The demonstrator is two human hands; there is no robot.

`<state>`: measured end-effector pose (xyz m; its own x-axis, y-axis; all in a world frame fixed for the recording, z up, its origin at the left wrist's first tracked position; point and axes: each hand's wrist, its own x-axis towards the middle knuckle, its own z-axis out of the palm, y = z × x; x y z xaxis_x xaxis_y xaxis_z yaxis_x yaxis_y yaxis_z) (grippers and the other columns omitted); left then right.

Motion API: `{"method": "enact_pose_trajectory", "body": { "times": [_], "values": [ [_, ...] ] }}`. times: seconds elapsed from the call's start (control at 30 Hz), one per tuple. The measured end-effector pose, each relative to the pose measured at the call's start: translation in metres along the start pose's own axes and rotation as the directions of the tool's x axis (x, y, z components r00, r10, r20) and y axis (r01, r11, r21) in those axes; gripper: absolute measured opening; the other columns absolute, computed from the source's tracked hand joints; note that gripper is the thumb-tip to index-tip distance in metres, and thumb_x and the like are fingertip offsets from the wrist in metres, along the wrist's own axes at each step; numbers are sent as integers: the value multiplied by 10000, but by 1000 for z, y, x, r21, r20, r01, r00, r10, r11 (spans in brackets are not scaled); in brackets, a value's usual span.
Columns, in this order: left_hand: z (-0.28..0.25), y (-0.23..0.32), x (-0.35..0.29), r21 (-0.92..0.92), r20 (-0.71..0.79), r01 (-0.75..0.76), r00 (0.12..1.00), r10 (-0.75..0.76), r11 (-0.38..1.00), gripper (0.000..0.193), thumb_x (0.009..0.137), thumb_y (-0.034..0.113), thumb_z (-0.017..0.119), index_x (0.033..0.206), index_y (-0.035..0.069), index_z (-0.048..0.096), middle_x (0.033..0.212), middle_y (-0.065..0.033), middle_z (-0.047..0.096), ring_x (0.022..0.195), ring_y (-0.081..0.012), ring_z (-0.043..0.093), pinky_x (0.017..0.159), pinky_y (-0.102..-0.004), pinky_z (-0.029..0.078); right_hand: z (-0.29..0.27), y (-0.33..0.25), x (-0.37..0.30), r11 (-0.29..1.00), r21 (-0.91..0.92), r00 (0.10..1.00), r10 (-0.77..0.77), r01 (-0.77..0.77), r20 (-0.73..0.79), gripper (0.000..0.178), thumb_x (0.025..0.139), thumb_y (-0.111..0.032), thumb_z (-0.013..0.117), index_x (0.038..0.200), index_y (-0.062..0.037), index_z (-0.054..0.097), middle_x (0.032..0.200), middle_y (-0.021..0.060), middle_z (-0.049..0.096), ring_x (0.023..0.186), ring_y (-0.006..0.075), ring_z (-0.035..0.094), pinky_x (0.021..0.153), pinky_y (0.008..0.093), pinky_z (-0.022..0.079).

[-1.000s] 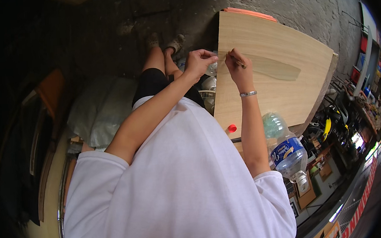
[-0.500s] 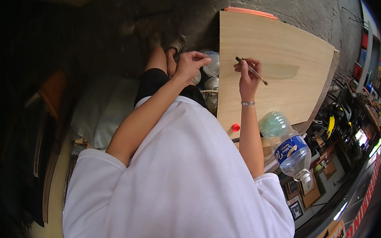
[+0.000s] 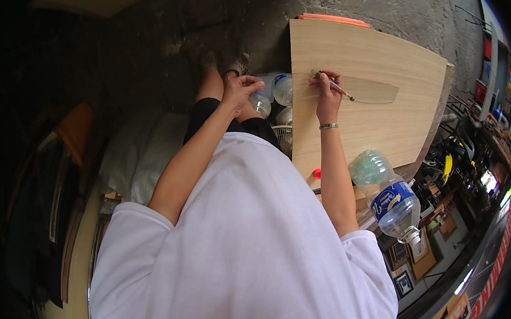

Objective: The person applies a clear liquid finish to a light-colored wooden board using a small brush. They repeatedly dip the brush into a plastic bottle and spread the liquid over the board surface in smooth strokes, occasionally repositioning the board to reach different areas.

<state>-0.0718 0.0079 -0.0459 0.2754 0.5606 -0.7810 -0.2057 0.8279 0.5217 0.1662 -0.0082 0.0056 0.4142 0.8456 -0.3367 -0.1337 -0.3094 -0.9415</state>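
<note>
My left hand is over my lap, left of the board. Its thumb and fingers pinch a clear flat piece, hard to make out against the bottles behind it. My right hand is closed round a pen-shaped glass cutter with a brass-coloured end. The cutter's head points left, close above the pale wooden board. Just right of this hand, a long see-through strip lies flat on the board, its far end tapering.
At the board's near edge sits a red cap. A large clear bottle with a blue label stands beside my right forearm. Clear bottles fill a basket between my legs and the board. Orange sheets show at the far edge.
My left hand has moved left, away from the board, and the clear piece shows beside its fingertips. My right hand has shifted slightly left and up, with the cutter lying lower.
</note>
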Motion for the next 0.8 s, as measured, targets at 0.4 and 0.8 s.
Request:
{"method": "enact_pose_trajectory", "body": {
  "times": [0.4, 0.8],
  "values": [
    [63, 12, -16, 20, -164, -77, 983, 79, 997, 176, 784, 51, 799, 923, -26, 723, 882, -65, 721, 791, -112, 651, 730, -240, 519, 7, -30, -9, 844, -499, 970, -93, 198, 226, 69, 948, -38, 598, 945, 30, 587, 811, 107, 702, 701, 153, 684, 636, 261, 544],
    [82, -4, -11, 23, -210, -86, 974, 89, 996, 183, 787, 32, 792, 934, -46, 716, 882, -76, 715, 792, -123, 646, 756, -235, 508, 15, -41, 0, 701, -632, 921, -95, 331, 377, 93, 910, -33, 644, 876, 8, 568, 676, 95, 618, 584, 104, 556, 562, 246, 449]
  ]
}}
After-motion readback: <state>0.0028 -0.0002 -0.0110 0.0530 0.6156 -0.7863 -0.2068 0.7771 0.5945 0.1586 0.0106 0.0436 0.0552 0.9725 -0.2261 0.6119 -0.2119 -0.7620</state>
